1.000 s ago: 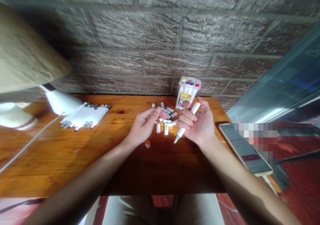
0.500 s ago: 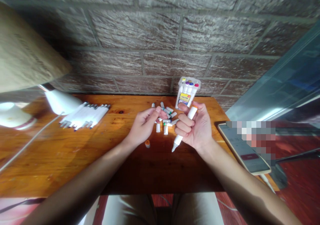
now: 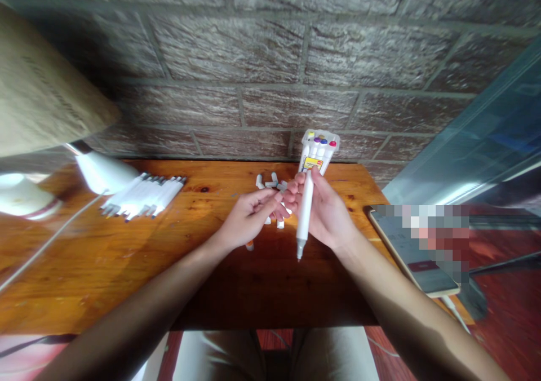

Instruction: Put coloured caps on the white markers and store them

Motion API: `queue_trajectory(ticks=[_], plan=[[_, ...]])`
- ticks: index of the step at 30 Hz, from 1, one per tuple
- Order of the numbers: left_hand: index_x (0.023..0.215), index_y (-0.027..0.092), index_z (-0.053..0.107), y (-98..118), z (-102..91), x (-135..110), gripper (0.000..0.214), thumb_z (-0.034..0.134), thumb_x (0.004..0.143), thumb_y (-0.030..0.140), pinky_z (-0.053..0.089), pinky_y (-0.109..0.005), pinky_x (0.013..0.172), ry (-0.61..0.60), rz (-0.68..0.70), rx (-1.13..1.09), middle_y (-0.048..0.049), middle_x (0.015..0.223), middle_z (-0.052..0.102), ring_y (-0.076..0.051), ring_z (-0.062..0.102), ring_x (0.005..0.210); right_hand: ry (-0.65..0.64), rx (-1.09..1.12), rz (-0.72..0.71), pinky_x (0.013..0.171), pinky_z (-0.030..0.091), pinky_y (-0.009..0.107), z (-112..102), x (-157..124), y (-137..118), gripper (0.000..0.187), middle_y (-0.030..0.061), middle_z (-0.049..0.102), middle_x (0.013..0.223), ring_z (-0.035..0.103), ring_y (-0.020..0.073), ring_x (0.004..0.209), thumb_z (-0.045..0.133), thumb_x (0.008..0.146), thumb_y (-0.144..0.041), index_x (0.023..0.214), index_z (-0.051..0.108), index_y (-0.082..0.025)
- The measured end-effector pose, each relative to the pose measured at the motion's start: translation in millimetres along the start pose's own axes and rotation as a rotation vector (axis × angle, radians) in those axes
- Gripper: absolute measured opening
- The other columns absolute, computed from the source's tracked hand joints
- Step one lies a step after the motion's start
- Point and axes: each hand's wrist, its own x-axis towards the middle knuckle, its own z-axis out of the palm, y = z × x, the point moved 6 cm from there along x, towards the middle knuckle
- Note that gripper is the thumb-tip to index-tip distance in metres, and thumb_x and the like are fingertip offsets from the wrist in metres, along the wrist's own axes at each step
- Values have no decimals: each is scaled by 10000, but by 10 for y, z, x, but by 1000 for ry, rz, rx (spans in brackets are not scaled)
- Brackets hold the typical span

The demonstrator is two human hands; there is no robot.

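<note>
- The right hand (image 3: 325, 215) lightly pinches the uncapped marker (image 3: 305, 209) between thumb and fingers, tip toward six o'clock.
- The left hand (image 3: 245, 217), at nine o'clock from it, is half curled; whether it holds something, I cannot tell.
- A loosening grip could drop the marker, staining the table (image 3: 203, 291).
- A careless left finger could scatter the caps (image 3: 259, 180) at one o'clock.

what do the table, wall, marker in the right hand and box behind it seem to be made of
Table: wood, glossy; grain and knots show.
Wall: stone or brick, maybe imitation; rough, with mortar-like lines.
Marker in the right hand: probably plastic; smooth white barrel.
Box: likely clear plastic; sides look see-through.
</note>
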Motion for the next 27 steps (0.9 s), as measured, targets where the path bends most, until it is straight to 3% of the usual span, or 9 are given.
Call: queue_trajectory(ticks=[4,8,11,14,17,22,25,27], plan=[[1082,152,722,-31,50,-18,422,718,836,495,582,-290,697,-59,-99,-71,-56,868,785,-177,725,709,17,-178,-123,700,521,284,-64,11,27,462,24,696,878,617,153,767,621,853,-676,802,603,-217],[998,153,754,17,135,-64,349,744,824,456,601,-310,759,-179,-154,-155,-66,891,793,-206,752,804,1,-308,-148,723,528,287,-125,25,110,465,44,723,1074,654,177,916,574,881,-683,870,652,-225],[980,154,755,35,160,-86,287,784,806,380,601,-294,754,-231,-180,-220,-57,837,788,-189,751,766,-51,-367,-147,757,528,286,-116,27,141,484,55,717,1137,657,187,1000,497,930,-674,1005,698,-240],[951,136,754,37,84,-45,271,801,795,354,596,-268,702,-165,-171,-389,-58,795,774,-170,737,702,-56,-436,-176,720,521,278,-135,37,117,523,62,722,1104,665,177,944,430,964,-662,1115,703,-242],[936,124,746,48,-90,31,253,812,787,317,594,-239,686,-16,-129,-620,-52,787,768,-141,723,667,-48,-639,-223,663,498,265,-168,33,88,463,53,735,957,659,156,808,484,970,-599,1046,718,-206],[1018,125,714,52,-311,97,148,684,886,185,608,-215,657,143,-133,-800,-42,842,775,-128,736,697,-355,-1223,-345,758,519,303,33,-106,277,290,67,750,986,669,167,784,704,890,-415,1060,735,-182],[1055,124,693,48,-325,97,162,607,918,131,609,-214,640,169,-160,-850,-38,822,771,-128,735,678,-508,-1398,-377,822,530,327,150,-184,478,413,102,733,1089,681,201,874,784,824,-405,1166,711,-184],[1057,114,689,44,-316,93,173,576,925,113,605,-207,629,184,-181,-870,-39,809,768,-128,734,667,-580,-1472,-361,856,520,333,196,-201,581,298,99,736,1057,681,213,917,758,857,-343,1108,731,-184]])
